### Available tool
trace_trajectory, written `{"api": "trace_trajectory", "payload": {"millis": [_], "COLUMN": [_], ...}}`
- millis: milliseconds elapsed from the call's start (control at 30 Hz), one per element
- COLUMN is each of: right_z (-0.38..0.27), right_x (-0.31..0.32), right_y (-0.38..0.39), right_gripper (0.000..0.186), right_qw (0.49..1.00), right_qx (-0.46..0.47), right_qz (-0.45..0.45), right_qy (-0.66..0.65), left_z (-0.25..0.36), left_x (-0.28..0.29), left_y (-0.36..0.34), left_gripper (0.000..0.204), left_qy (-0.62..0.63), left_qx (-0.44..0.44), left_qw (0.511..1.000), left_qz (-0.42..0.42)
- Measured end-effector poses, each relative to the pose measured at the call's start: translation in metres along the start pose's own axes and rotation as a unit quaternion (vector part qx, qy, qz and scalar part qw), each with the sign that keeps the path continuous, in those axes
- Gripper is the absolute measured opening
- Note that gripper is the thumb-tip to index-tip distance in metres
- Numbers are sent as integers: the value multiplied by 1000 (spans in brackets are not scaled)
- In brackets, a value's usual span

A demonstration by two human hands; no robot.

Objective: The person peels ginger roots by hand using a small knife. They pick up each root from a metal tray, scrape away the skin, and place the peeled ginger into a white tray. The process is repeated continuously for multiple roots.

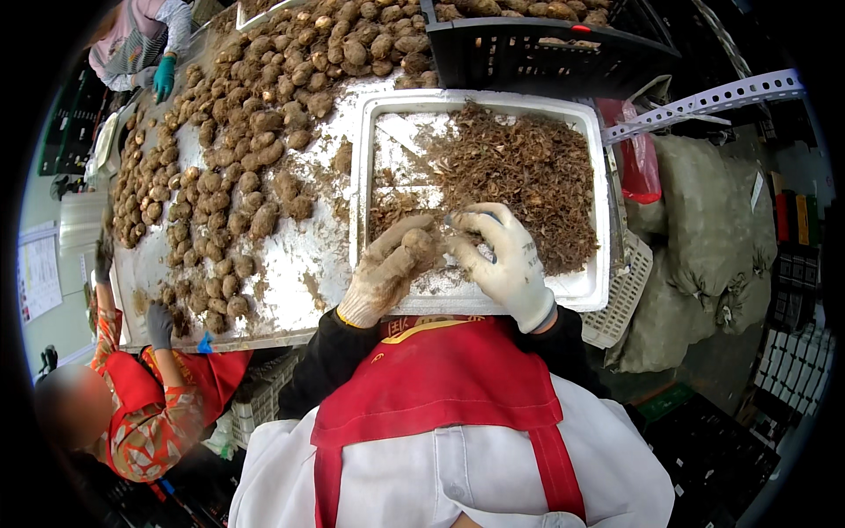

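Over the near rim of a white foam box [362,158], my left hand [378,280], in a soiled cream knitted glove, is closed around a small brown taro [417,244]. Close on its right is my right hand [509,260], in a whiter glove, its thumb and fingers curled toward the taro. Whatever lies between those right fingertips, if anything, is too small to make out. Beneath both hands, the box holds a heap of dry brown peelings [519,172], thickest on the right side.
Many loose taros [255,132] cover the table [299,255] to the left. A black crate [546,62] of tubers stands beyond the box; a perforated metal bar [704,107] and full sacks [704,229] are at right. Co-workers' gloved hands [165,77] reach in from the left.
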State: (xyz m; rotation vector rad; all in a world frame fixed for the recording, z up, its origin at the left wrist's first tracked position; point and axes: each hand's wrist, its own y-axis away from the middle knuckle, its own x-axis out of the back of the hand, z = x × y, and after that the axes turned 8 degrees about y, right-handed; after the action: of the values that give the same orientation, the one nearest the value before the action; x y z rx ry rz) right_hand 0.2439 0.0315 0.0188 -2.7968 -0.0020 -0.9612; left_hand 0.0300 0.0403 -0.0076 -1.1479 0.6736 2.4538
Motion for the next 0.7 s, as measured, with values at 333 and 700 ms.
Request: {"api": "trace_trajectory", "payload": {"millis": [333, 700], "right_z": [4, 7], "right_x": [-18, -15], "right_y": [-5, -5], "right_gripper": [19, 17], "right_qw": [999, 1000], "right_qx": [-32, -20], "right_qz": [-11, 2], "right_qy": [42, -13], "left_z": [-8, -16], "left_x": [13, 34], "left_y": [-1, -10], "left_gripper": [53, 58], "left_qy": [-29, 109], "left_qx": [-12, 10], "left_qw": [998, 991], "left_qz": [-46, -72]}}
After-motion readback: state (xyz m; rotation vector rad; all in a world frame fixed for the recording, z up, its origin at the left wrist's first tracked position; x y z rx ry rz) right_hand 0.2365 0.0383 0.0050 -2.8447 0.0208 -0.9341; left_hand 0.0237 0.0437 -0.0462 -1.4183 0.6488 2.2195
